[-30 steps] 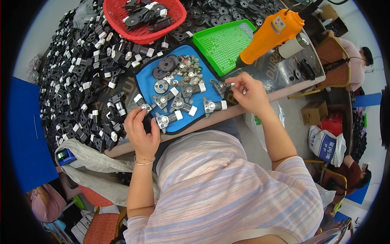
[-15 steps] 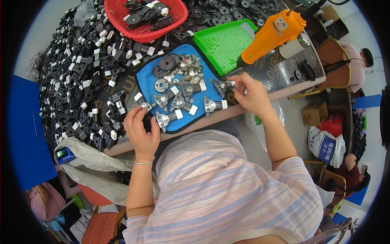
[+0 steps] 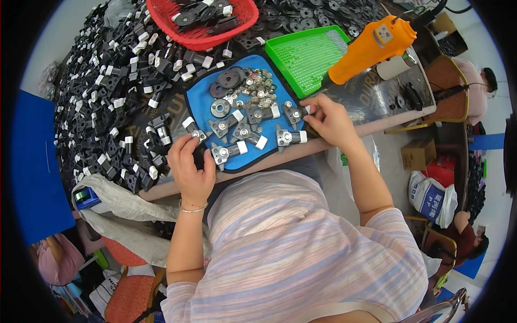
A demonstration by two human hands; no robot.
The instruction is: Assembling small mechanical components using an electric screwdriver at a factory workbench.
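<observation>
My left hand (image 3: 192, 171) is at the front left corner of a blue mat (image 3: 203, 101). Its fingertips touch a black plastic caster bracket with a white end (image 3: 199, 134), while the thumb stands apart, beside another bracket (image 3: 222, 154). At the mat's right edge, my right hand (image 3: 331, 119) pinches the white end of a similar black bracket (image 3: 294, 114). Several more such brackets (image 3: 250, 132) lie between the hands, each with a round silver piece on it. Behind them are a heap of small metal pieces (image 3: 259, 86) and some dark discs (image 3: 229, 78).
Piles of black brackets (image 3: 126, 89) cover the table's left side. At the back stand a red basket (image 3: 245, 26) and a green perforated tray (image 3: 288, 59). An orange electric screwdriver (image 3: 371, 46) hangs over the tray's right side. The table's front edge (image 3: 371, 126) runs under my right wrist.
My right hand has shifted the pinched bracket slightly left, further onto the mat. The left hand stays by its bracket. The whole view has moved a little.
</observation>
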